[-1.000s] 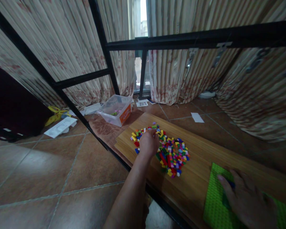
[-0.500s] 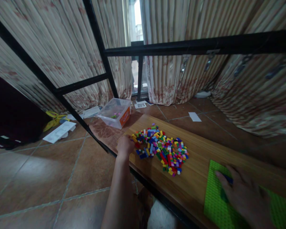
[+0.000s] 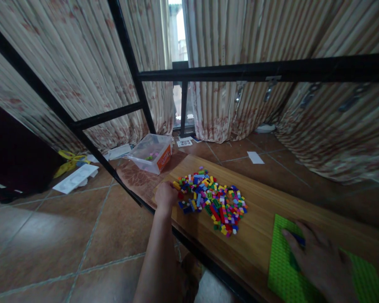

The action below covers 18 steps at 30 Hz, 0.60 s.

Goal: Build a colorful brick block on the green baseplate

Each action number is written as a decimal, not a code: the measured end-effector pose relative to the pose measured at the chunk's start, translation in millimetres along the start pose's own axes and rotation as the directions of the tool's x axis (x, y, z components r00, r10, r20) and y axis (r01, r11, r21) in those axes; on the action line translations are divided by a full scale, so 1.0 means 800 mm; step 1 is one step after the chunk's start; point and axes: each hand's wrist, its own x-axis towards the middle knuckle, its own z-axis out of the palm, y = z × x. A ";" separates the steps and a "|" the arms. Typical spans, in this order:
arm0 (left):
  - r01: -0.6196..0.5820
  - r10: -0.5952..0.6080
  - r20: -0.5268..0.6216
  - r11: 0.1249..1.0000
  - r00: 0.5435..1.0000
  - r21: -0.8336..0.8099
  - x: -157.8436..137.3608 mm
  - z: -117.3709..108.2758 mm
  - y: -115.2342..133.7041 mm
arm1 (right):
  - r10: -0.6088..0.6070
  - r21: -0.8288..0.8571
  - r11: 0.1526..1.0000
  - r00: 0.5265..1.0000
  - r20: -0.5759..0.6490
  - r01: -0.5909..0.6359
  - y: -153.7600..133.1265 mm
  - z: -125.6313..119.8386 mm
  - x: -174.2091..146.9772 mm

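A heap of small multicoloured building bricks [image 3: 208, 195] lies spread on a wooden board [image 3: 259, 214]. My left hand [image 3: 166, 194] is at the heap's left edge, fingers curled in; whatever they hold is hidden. On the right, my right hand [image 3: 318, 254] rests over a green studded baseplate [image 3: 279, 256]. Its thumb and fingers close around a dark blue brick [image 3: 298, 239]. Something dark green shows under the thumb, partly covered by the hand.
A clear plastic box [image 3: 151, 153] with an orange label and a few bricks inside stands beyond the board's left end. Black metal bars [image 3: 208, 75] cross in front of the curtains. White packaging [image 3: 76, 179] and a white paper [image 3: 255, 158] lie on the tiled floor.
The view has shifted slightly, so the scene sits a little lower and further left. Both hands stay at nearly the same places, left at the heap, right on the baseplate.
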 end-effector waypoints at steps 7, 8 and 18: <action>-0.203 0.361 0.152 0.772 0.920 -0.602 -0.029 0.013 0.038 | -0.021 0.080 0.996 0.989 -0.150 0.033 -0.009 -0.013 0.000; -0.199 0.449 0.188 0.682 0.874 -0.704 -0.040 0.020 0.050 | -0.026 0.136 0.989 0.979 -0.203 0.054 -0.015 -0.020 -0.002; -0.214 0.774 0.366 0.530 0.516 -0.820 -0.155 0.081 0.143 | -0.186 0.779 0.587 0.973 -0.136 0.221 -0.095 -0.072 -0.025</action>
